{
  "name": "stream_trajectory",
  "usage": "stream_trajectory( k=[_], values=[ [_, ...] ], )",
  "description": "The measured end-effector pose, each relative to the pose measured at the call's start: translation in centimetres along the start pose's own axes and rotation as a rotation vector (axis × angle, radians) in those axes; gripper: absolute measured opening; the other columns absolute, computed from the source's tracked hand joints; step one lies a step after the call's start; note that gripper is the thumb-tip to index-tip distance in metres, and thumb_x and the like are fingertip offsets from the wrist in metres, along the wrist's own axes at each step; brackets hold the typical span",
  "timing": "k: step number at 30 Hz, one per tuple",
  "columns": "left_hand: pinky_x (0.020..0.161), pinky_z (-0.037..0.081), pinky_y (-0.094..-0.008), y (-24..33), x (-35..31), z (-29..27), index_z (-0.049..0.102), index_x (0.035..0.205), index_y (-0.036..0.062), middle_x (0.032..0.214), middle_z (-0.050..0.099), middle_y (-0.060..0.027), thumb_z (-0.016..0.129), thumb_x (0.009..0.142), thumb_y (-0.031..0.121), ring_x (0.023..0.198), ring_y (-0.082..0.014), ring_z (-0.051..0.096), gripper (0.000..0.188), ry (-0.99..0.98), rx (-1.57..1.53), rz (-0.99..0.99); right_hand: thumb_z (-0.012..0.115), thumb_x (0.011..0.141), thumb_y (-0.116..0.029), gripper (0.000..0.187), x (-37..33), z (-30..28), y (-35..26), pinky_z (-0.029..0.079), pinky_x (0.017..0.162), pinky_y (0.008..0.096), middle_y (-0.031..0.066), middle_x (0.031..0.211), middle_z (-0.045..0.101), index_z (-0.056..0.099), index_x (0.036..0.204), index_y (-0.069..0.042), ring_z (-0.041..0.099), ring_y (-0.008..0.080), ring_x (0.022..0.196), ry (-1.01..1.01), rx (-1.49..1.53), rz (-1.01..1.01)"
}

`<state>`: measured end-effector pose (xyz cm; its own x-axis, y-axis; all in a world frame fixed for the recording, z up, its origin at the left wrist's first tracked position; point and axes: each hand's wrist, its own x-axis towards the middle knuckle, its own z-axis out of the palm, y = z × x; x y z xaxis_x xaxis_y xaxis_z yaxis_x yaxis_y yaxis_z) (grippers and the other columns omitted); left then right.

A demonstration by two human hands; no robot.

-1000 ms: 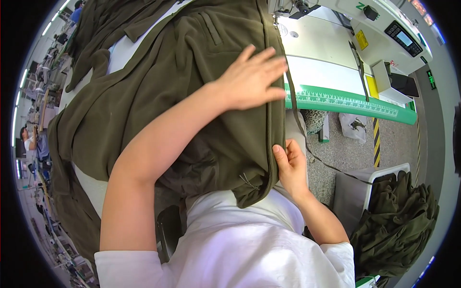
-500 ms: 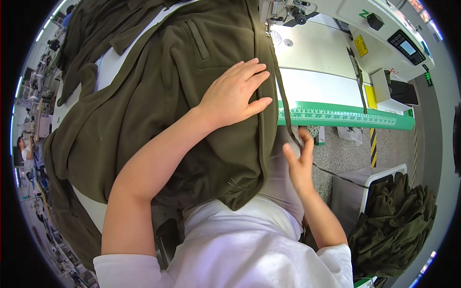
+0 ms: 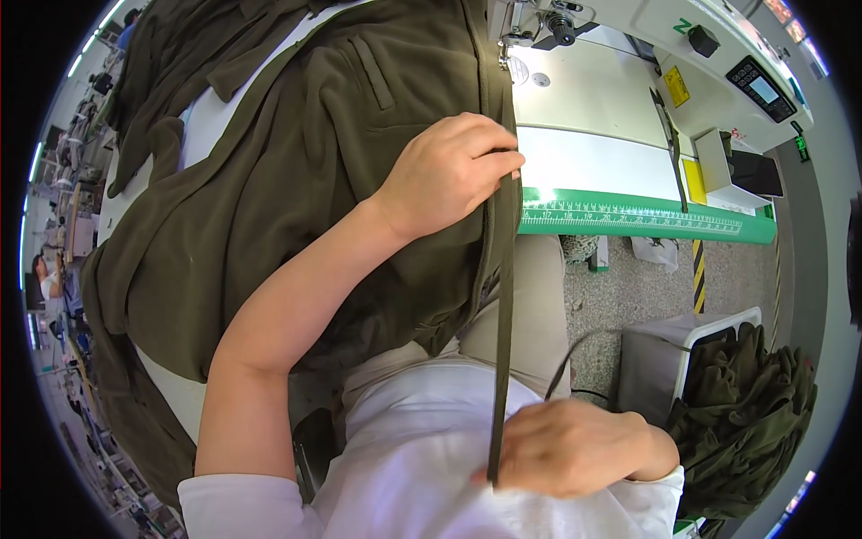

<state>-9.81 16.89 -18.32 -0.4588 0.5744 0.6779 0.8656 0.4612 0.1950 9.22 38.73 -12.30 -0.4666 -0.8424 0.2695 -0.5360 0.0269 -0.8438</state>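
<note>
A dark olive fleece garment with a pocket opening lies over the table and hangs down onto my lap. Its right edge runs up to the presser foot of a sewing machine. Along that edge comes a narrow olive fabric tape, stretched straight toward my torso. My left hand rests on the garment, its thumb and fingertips pinching the tape at the edge. Low in front of my shirt, my right hand is closed on the tape farther down, slightly blurred.
A green ruler strip edges the white sewing table. Scissors and a small white box lie to the right. A bin heaped with olive fabric stands on the floor. More olive fabric lies far left.
My right hand has moved down to my torso, drawing the tape straight. My left hand has gone from lying flat on the garment to pinching the tape, slightly to the right.
</note>
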Motion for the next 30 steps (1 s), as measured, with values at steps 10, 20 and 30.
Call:
stream_trajectory(
  k=[10, 20, 30],
  values=[
    [0.069, 0.061, -0.0344, 6.7, -0.7, -5.7, 0.075, 0.1, 0.0043, 0.097, 0.072, -0.0082, 0.078, 0.074, 0.003, 0.085, -0.0255, 0.073, 0.026, 0.037, -0.213, 0.142, 0.073, 0.082, -0.011, 0.043, 1.9, -5.2, 11.8, 0.048, 0.101, 0.0494, 0.0119, 0.109, 0.063, 0.068, 0.125, -0.01, 0.061, 0.0334, 0.105, 0.461, -0.934, 0.28],
    [0.068, 0.063, -0.0332, 8.7, -2.8, -4.9, 0.075, 0.1, 0.0061, 0.1, 0.074, -0.0073, 0.078, 0.075, 0.009, 0.089, -0.0239, 0.075, 0.026, -0.033, -0.35, 0.092, 0.075, 0.075, -0.006, 0.048, 4.2, -5.8, 15.9, 0.043, 0.11, 0.0558, 0.0056, 0.109, 0.062, 0.072, 0.122, -0.014, 0.06, 0.0285, 0.106, 0.477, -1.075, 0.08],
    [0.077, 0.061, -0.0396, 6.5, -3.1, -2.5, 0.075, 0.1, 0.0088, 0.097, 0.072, -0.01, 0.072, 0.075, 0.01, 0.088, -0.0277, 0.072, 0.025, -0.232, -0.599, 0.087, 0.074, 0.069, 0.0, 0.022, 4.5, -6.3, 16.3, 0.056, 0.094, 0.0442, 0.0094, 0.109, 0.072, 0.071, 0.09, -0.001, 0.068, 0.0308, 0.105, 0.602, -0.983, -0.145]
  ],
)
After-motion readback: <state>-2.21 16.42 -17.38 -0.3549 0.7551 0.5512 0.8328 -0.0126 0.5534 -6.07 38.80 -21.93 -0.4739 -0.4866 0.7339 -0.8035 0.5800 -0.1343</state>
